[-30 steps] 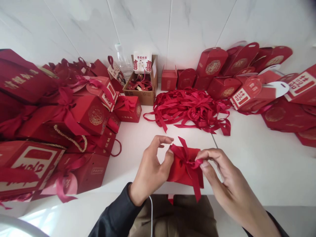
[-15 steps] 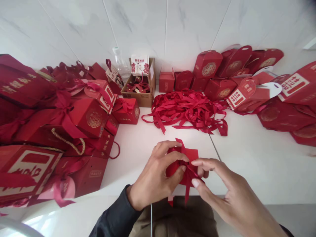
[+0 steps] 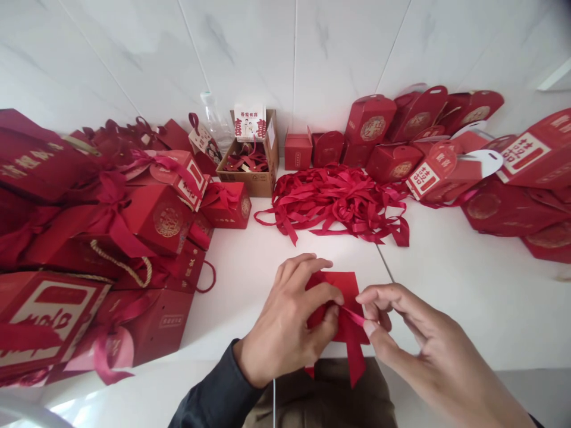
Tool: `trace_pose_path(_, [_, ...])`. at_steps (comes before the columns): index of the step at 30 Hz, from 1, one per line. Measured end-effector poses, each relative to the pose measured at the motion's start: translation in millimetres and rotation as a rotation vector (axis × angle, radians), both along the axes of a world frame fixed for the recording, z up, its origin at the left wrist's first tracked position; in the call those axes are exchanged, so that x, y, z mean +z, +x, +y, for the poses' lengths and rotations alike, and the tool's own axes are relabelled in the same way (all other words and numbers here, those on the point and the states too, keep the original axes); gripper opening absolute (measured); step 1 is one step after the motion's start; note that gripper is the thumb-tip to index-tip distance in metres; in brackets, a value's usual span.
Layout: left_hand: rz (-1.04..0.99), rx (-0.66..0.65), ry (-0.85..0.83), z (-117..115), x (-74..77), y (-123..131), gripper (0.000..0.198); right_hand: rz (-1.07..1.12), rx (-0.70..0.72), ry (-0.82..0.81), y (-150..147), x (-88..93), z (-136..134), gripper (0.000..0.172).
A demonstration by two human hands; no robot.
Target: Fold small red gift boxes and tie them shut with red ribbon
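Note:
A small red box (image 3: 341, 280) sits at the table's front edge, partly hidden by my left hand (image 3: 297, 315). The thumb and index finger of that hand pinch a red ribbon (image 3: 355, 356) over the box. On the right, my right hand (image 3: 410, 330) grips a stretch of the same ribbon between thumb and fingers, just beside the box. The ribbon runs taut between both hands, and one wide tail hangs down over the front edge. The part under my left fingers is hidden.
A heap of loose red ribbons (image 3: 339, 202) lies behind the box. Stacked red gift boxes (image 3: 147, 220) crowd the left, with more red boxes (image 3: 450, 172) at the back right. A cardboard box (image 3: 250, 178) and clear bottle (image 3: 212, 119) stand near the wall.
My right hand has moved slightly right, drawing the ribbon out from my left fingers. The ribbon tail at the front has shifted right, and the upper end behind my left hand no longer shows.

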State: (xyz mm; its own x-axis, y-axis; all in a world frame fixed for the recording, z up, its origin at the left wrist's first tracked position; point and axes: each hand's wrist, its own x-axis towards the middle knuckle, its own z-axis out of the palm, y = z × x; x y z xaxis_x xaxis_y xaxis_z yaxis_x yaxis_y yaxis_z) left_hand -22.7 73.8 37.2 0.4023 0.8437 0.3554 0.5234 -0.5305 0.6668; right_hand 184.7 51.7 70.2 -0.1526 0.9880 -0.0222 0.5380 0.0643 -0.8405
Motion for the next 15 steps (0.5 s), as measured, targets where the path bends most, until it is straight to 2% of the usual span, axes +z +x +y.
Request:
trace_pose_path(3, [-0.021, 0.033, -0.017, 0.7, -1.1, -0.2, 0.021, -0.008, -0.034, -0.039, 2.9, -4.0, 2.2, 0.013])
trace_pose_path(5, [-0.044, 0.046, -0.041, -0.5, -0.9, -1.8, 0.024, -0.035, -0.036, -0.046, 6.4, -9.3, 3.5, 0.018])
trace_pose_path(8, [-0.126, 0.086, -0.098, -5.8, -1.4, -8.4, 0.039, -0.094, 0.022, -0.033, 13.2, -18.0, 4.9, 0.028])
trace_pose_path(11, [-0.195, 0.091, -0.142, -14.7, -5.7, -19.1, 0.063, -0.111, 0.054, 0.002, 19.8, -24.3, 5.4, 0.029])
trace_pose_path(15, [-0.095, -0.002, -0.220, -26.9, -18.3, -29.5, 0.115, -0.074, 0.001, 0.101, 26.6, -36.1, 5.5, 0.031])
